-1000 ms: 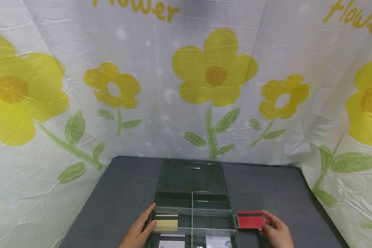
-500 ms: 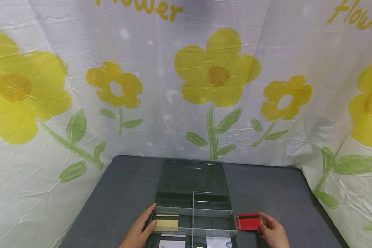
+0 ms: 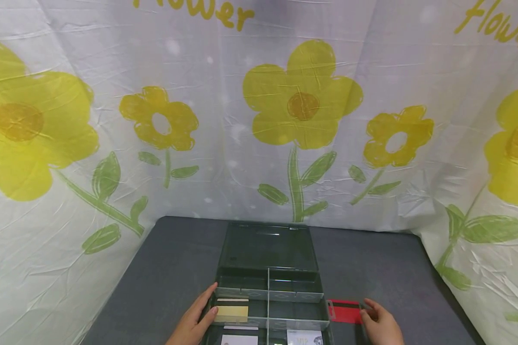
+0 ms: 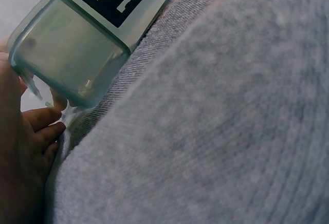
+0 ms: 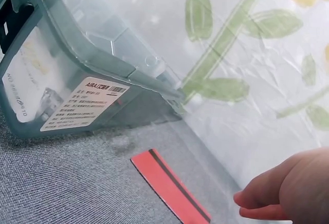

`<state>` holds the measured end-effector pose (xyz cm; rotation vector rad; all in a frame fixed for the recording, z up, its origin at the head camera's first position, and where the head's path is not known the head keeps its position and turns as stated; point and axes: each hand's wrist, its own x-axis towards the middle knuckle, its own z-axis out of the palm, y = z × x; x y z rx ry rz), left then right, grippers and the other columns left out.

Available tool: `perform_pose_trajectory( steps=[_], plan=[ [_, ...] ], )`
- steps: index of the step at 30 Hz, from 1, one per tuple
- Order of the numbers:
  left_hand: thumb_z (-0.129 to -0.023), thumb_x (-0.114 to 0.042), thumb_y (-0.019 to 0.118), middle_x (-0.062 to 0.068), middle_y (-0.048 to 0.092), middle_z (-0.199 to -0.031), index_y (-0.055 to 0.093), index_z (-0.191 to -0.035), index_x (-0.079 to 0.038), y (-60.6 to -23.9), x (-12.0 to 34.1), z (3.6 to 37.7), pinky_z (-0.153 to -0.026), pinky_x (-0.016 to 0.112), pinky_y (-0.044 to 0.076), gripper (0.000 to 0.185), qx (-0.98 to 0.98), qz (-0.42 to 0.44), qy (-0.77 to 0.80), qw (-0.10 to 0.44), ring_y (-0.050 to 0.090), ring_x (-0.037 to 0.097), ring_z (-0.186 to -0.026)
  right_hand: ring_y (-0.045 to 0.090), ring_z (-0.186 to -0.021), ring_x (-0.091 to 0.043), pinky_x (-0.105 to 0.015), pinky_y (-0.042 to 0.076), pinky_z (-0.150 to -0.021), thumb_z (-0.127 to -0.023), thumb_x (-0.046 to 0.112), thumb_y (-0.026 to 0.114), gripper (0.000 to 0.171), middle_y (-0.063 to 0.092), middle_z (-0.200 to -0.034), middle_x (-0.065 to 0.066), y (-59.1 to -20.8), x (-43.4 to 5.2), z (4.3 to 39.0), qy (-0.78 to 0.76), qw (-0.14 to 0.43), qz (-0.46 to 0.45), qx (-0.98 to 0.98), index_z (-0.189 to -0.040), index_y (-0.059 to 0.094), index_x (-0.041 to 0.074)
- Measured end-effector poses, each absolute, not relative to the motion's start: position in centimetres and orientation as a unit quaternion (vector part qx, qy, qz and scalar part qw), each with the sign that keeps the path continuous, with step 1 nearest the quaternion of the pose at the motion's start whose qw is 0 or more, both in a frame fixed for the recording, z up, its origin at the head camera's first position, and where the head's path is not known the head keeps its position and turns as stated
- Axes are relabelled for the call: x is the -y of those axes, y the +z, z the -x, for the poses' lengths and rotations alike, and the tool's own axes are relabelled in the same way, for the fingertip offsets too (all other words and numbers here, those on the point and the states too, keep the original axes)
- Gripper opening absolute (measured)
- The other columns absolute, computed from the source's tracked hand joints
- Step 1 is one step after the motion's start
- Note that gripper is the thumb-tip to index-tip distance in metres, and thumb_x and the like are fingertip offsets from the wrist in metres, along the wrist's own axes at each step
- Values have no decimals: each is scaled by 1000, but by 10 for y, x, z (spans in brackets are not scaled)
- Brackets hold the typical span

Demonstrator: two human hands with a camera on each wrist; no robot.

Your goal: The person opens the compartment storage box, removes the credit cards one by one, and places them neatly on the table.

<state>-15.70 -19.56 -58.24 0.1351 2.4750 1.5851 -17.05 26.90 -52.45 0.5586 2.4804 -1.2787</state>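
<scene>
A translucent dark green divided box (image 3: 295, 306) stands with its lid raised on the table. My left hand (image 3: 192, 318) holds its left side, the thumb over the rim; in the left wrist view its fingers (image 4: 43, 126) are at the box's corner. A red card (image 3: 345, 312) with a black stripe lies on the table against the box's right side. My right hand (image 3: 381, 323) is beside the card's right end, holding nothing. In the right wrist view, the fingers (image 5: 262, 193) are apart from the visible part of the red card (image 5: 169, 183).
Inside the box lie a gold card (image 3: 232, 314), a white card (image 3: 239, 339) and a VIP card (image 3: 304, 337). The box lid (image 3: 267, 247) leans back behind it. A flowered curtain (image 3: 216, 191) hangs behind the dark table (image 3: 177, 258).
The red card has moved slightly left and down to lie on the table by the box. My right hand has let go of it. The left hand has stayed on the box.
</scene>
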Motion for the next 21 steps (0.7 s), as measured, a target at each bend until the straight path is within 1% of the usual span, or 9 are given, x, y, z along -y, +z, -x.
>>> perform_pose_trajectory(
  steps=[4, 8, 11, 14, 18, 21],
  plan=[
    [-97, -50, 43, 10, 19, -154, 21, -152, -21, -580, 196, 156, -98, 69, 24, 66, -836, -45, 537, 104, 19, 40, -138, 59, -93, -37, -42, 52, -67, -95, 30, 59, 63, 49, -119, -37, -524, -270, 169, -457, 159, -196, -853, -134, 36, -15],
    [-97, -50, 44, 10, 19, -154, 21, -152, -22, -580, 195, 155, -97, 69, 24, 65, -837, -45, 536, 101, 20, 40, -138, 57, -97, -39, -43, 51, -69, -94, 34, 59, 65, 50, -121, -36, -520, -270, 168, -448, 151, -192, -860, -133, 39, -14],
    [-97, -49, 44, 10, 20, -154, 22, -151, -22, -581, 195, 155, -97, 69, 25, 64, -839, -46, 534, 96, 20, 40, -138, 54, -103, -42, -46, 51, -72, -93, 39, 58, 67, 50, -122, -34, -514, -268, 168, -431, 133, -181, -874, -132, 41, -13],
    [-97, -49, 44, 9, 21, -154, 22, -151, -22, -582, 195, 156, -98, 69, 25, 64, -840, -48, 532, 94, 21, 40, -138, 56, -102, -41, -47, 51, -74, -93, 43, 58, 69, 51, -121, -33, -506, -265, 168, -422, 110, -158, -886, -133, 43, -11],
    [-97, -50, 44, 8, 20, -154, 22, -152, -21, -582, 195, 157, -98, 68, 25, 65, -842, -50, 529, 94, 21, 39, -138, 60, -92, -30, -43, 52, -71, -90, 48, 59, 72, 58, -115, -26, -492, -257, 166, -422, 84, -127, -894, -133, 47, -7],
    [-97, -50, 43, 8, 20, -154, 22, -152, -22, -581, 195, 157, -98, 69, 25, 65, -842, -50, 529, 95, 20, 39, -138, 61, -91, -25, -40, 52, -69, -88, 52, 60, 74, 60, -114, -21, -481, -249, 166, -431, 77, -111, -892, -134, 48, -4]
  ],
)
